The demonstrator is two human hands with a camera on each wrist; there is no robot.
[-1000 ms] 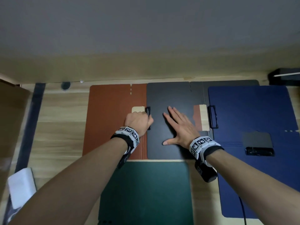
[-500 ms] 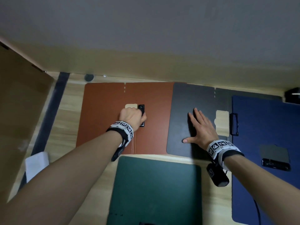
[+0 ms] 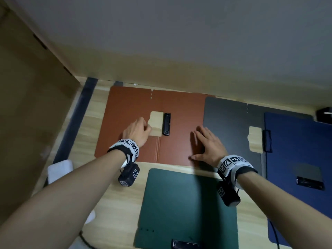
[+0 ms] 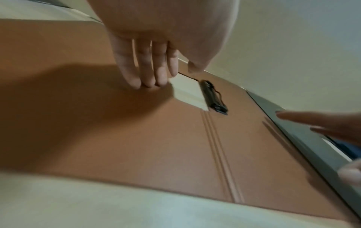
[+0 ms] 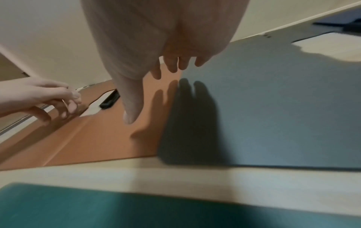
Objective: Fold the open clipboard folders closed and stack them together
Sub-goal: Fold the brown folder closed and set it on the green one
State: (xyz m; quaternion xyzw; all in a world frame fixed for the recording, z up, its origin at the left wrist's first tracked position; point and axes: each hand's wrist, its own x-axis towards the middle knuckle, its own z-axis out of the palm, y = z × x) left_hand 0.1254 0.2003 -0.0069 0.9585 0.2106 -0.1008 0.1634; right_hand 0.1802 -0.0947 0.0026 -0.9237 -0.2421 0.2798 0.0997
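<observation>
- Lying open and flat on the wooden desk [image 3: 100, 203]: brown clipboard folder [image 3: 129, 112], its black clip [image 3: 166, 124] beside the spine.
- Left hand [image 3: 137, 131]: fingers loosely curled, tips at the folder's cutout edge; whether they pinch it I cannot tell.
- Right hand [image 3: 209, 146]: fingers straight, spread, over the seam between the brown folder and the open grey folder [image 3: 228, 121].
- Green folder [image 3: 186, 209]: closed, nearer.
- Blue folder [image 3: 294, 141]: open, right.

A strip of bare surface [image 3: 84, 141] is left along the brown folder [image 3: 179, 141] on its left side. To the right it is met, apparently overlapped, by the grey folder [image 3: 226, 126]. The near side is bounded by the green folder [image 3: 186, 203].
</observation>
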